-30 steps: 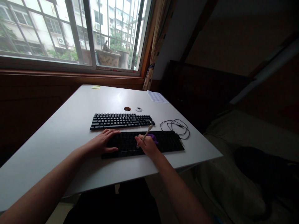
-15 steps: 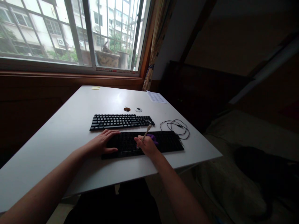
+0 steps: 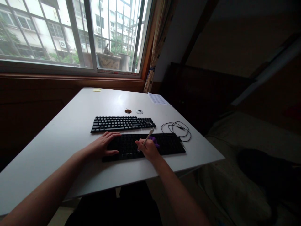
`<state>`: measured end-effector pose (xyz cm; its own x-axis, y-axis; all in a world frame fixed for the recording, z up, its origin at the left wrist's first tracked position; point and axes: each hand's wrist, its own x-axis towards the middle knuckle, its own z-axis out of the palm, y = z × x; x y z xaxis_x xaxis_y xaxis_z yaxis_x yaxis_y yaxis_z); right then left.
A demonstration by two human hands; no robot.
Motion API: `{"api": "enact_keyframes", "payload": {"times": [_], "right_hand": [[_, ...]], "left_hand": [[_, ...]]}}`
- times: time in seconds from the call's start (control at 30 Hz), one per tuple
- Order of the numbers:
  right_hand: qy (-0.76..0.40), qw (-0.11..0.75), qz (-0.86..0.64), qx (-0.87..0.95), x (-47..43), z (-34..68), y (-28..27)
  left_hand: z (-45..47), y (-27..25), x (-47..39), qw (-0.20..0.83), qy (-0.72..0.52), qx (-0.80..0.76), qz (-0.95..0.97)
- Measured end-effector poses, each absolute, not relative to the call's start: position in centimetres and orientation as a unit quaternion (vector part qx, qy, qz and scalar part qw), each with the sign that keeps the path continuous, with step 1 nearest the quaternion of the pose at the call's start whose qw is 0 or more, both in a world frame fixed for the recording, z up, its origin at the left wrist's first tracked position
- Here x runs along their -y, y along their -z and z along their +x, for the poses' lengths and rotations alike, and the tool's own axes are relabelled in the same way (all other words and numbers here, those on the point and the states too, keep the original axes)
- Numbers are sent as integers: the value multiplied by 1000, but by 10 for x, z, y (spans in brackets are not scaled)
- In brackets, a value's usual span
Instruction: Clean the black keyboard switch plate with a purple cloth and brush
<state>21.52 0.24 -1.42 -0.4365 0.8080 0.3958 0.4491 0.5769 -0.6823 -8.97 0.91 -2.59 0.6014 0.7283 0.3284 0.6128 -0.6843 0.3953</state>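
A long black keyboard (image 3: pixel 169 144) lies along the near side of the white table, its surface too dark to make out single keys. My left hand (image 3: pixel 105 145) rests on its left end, thumb and fingers spread apart. Over the middle, my right hand (image 3: pixel 148 149) is closed around a slim off-white stick-like tool (image 3: pixel 148 135), held slanted like a pen. The tool's lower end points down at the keyboard, and its tip is mostly hidden by the fingers. Just behind that hand lies a purple item (image 3: pixel 154 141), partly covered, its kind unclear.
Rows of black keys (image 3: pixel 117 123) in a keyboard layout lie behind. A coiled black cable (image 3: pixel 175 125) is at the right. Further back are a round table hole (image 3: pixel 128 111), its white cover (image 3: pixel 139 111), printed paper (image 3: pixel 157 99) and a yellow note (image 3: pixel 97 90). A barred window stands beyond.
The view has shifted very slightly. My right hand and the tool have tilted a little to the right, while my left hand stays in place on the keyboard.
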Motion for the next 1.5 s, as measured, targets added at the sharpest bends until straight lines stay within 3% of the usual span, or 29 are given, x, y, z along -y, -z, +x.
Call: {"api": "enact_keyframes", "payload": {"times": [0.23, 0.47, 0.63, 0.9, 1.17, 1.5], "right_hand": [[-210, 405, -401, 795, -2, 212, 17], [-263, 385, -389, 795, -3, 215, 19], [-229, 407, -411, 783, -3, 213, 20], [-239, 376, -402, 800, -3, 214, 21], [-205, 409, -416, 786, 1, 213, 21], [-242, 419, -405, 776, 0, 211, 18]], "left_hand": [[-90, 26, -10, 117, -226, -374, 892], [-91, 28, -9, 119, -234, -379, 887], [-91, 28, -10, 116, -236, -374, 889], [-90, 26, -10, 117, -230, -379, 889], [-89, 25, -9, 114, -233, -374, 890], [-90, 25, -8, 119, -230, -376, 890]]}}
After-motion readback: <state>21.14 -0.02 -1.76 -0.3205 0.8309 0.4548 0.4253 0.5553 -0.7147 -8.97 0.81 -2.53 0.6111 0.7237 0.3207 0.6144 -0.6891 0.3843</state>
